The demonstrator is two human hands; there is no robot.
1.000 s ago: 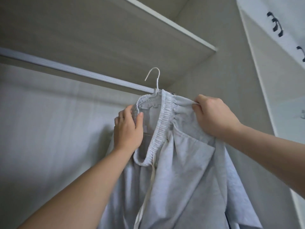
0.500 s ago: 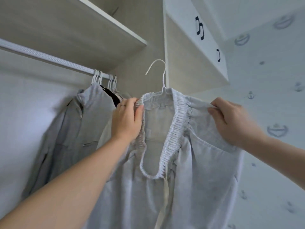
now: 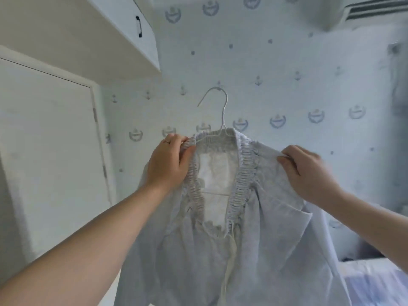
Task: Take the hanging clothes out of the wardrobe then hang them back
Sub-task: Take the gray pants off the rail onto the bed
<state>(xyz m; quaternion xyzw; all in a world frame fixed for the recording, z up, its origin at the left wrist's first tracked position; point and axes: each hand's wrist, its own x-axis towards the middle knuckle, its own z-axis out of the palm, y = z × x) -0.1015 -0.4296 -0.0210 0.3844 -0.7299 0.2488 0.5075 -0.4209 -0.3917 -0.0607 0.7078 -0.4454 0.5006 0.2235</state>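
Now: your left hand [image 3: 170, 164] grips the gathered elastic waistband at the left end of the grey garment [image 3: 265, 250]. Your right hand [image 3: 309, 171] pinches the fabric at the right end. The garment hangs on a white wire hanger [image 3: 223, 111], held up in open air between both hands, hook free and touching nothing. Behind: wardrobe door [image 3: 48, 151] at left, patterned wall [image 3: 287, 69], air conditioner [image 3: 364, 12] top right.
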